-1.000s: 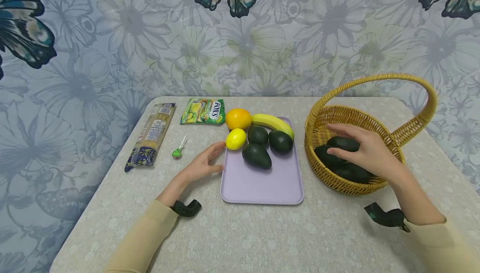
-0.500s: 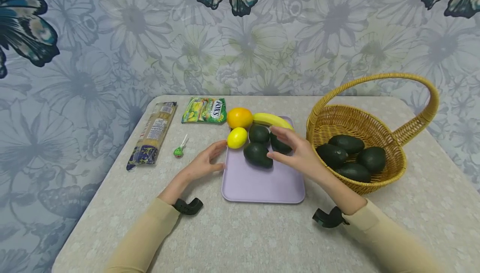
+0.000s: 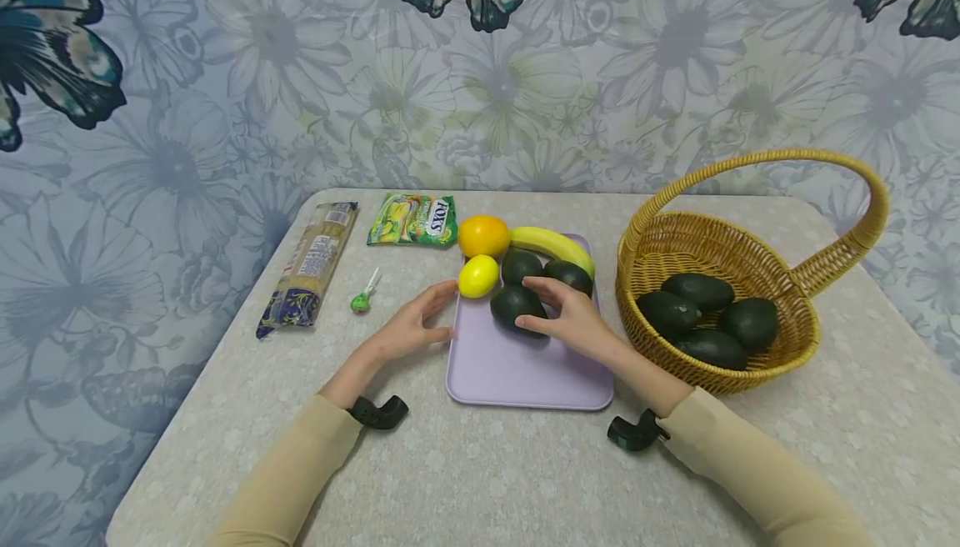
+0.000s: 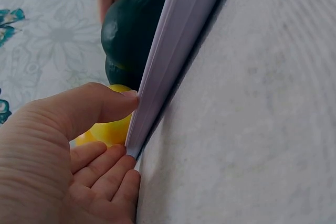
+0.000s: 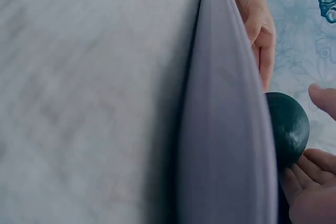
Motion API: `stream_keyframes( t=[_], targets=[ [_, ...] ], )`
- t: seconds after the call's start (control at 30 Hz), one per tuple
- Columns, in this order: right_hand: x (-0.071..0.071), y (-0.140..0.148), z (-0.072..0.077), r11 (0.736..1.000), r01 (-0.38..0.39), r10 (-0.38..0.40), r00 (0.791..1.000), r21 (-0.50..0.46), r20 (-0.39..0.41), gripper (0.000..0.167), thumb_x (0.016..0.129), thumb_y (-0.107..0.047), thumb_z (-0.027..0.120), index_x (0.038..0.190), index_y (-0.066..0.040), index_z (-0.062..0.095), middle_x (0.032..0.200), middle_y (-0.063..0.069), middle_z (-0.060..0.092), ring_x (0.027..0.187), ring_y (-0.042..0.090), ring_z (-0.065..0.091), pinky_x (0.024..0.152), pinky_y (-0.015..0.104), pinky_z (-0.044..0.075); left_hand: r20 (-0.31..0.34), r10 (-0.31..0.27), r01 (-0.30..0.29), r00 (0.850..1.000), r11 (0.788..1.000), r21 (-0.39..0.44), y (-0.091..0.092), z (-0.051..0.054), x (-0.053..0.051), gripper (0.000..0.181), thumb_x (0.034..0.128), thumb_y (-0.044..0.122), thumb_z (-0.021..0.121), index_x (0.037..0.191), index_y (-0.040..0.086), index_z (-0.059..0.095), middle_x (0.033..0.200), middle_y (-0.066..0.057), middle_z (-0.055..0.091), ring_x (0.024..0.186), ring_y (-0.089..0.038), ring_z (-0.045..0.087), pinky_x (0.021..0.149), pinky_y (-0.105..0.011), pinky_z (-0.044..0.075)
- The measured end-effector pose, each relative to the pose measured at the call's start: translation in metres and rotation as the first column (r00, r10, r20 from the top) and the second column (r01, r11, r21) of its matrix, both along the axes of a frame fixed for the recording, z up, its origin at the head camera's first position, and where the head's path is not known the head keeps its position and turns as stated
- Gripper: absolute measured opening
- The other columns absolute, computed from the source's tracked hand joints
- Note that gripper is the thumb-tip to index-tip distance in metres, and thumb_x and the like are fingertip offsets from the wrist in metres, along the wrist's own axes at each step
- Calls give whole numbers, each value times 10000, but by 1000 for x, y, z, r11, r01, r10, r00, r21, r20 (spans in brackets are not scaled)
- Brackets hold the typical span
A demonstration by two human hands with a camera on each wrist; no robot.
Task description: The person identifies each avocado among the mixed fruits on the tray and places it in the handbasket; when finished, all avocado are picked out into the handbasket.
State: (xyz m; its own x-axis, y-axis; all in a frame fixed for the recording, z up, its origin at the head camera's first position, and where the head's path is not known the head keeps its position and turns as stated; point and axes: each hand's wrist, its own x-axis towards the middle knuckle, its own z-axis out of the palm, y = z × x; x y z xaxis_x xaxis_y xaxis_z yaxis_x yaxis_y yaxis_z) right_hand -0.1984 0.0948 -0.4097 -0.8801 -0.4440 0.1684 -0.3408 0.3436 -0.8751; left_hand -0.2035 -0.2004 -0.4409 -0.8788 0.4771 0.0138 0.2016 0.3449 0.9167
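My left hand [image 3: 408,328] rests at the left edge of the lilac tray [image 3: 525,380], fingers fairly straight. In the left wrist view its thumb [image 4: 100,103] and fingertips meet the tray's side. Over the tray, my right hand [image 3: 573,319] is at the front dark green avocado [image 3: 513,305]. In the right wrist view the thumb [image 5: 323,98] stands apart from that avocado [image 5: 287,129], while the fingers lie close against it. Two more avocados, one [image 3: 521,267] and another [image 3: 567,273], sit behind it. A lemon [image 3: 477,277], an orange [image 3: 483,236] and a banana [image 3: 551,244] line the tray's back and left.
A wicker basket [image 3: 795,355] with a tall handle stands right of the tray, holding several avocados [image 3: 697,290]. On the left lie a pasta packet [image 3: 309,270], a green candy bag [image 3: 412,220] and a lollipop [image 3: 361,302]. A patterned wall rises behind the table.
My right hand has moved left from the basket to the front avocado on the tray. An additional avocado shows in the basket, where the hand was. My left hand has stayed at the tray's edge.
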Motion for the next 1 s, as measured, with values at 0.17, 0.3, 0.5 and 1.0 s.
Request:
stream_keyframes(
  t=[0.17,0.3,0.5,1.0],
  targets=[
    [-2,-3,-5,998,5,-5,1000,70,-1,705,766,-340,788,1347,-60,502,1351,102,512,1190,288,522,1010,439,414,-8,3,-3,1000,1000,-5,0,0,-1,748,848,31,679,1473,51,269,1508,-135,284,1372,-274,270,1131,-385,218],
    [-2,-5,-10,991,-1,1,1000,132,-2,750,742,-409,792,1352,-83,502,1356,108,505,1200,281,509,1009,441,414,-6,2,-2,1000,1000,-7,0,0,-1,745,848,30,678,1472,51,270,1509,-134,283,1373,-273,270,1132,-381,218],
    [0,-9,-13,982,-16,21,999,189,-27,770,722,-439,798,1352,-106,507,1343,105,518,1187,243,496,981,453,422,14,-1,1,1000,1000,-6,0,1,-1,762,854,30,675,1483,52,244,1517,-139,260,1380,-285,250,1136,-391,204],
    [13,-8,29,974,-138,150,987,177,-56,702,734,-354,811,1333,-120,528,1317,36,537,1167,193,517,977,393,450,33,-9,10,999,1000,-14,7,31,14,731,853,-22,647,1461,-36,240,1502,-212,254,1373,-351,242,1131,-435,206]
  ],
)
